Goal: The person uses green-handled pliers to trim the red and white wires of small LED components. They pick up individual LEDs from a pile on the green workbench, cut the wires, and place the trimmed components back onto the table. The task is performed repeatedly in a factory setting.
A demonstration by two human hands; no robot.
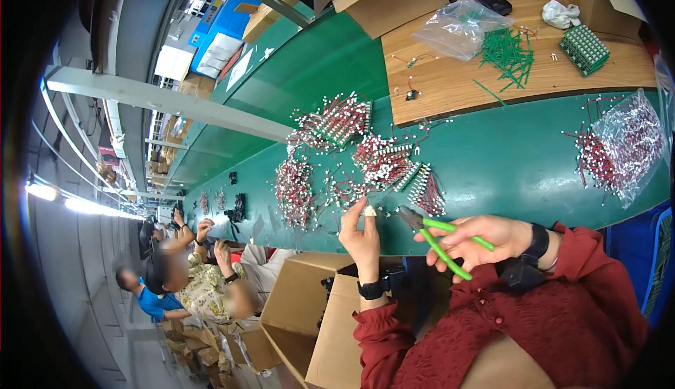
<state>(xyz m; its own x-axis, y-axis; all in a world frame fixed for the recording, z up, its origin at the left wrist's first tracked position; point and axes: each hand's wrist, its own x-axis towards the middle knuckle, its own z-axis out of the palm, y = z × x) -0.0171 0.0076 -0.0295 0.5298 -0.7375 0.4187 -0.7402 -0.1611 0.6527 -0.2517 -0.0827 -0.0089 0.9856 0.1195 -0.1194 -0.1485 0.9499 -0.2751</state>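
Observation:
In my right hand [503, 236] is a pair of cutters [437, 250] with green handles, the fingers wrapped round them. Its dark jaws point left, towards my other hand. At the table's near edge, my left hand [361, 240] has its thumb and forefinger close together, with a whitish cover on one fingertip. Whatever lies between those fingertips is too small to make out. Just beyond lie strips of small circuit boards [404, 178] with red and black wires and white connectors. A heap of loose wired connectors [294, 190] sits to their left, and more wired boards [341, 123] lie farther back.
A clear bag [636, 146] rests beside a wire pile on the right. Green sticks [508, 57] and a board stack [584, 50] occupy a wooden board [450, 97]. An open carton [299, 297] stands below the table edge. Other people [211, 283] sit at the left.

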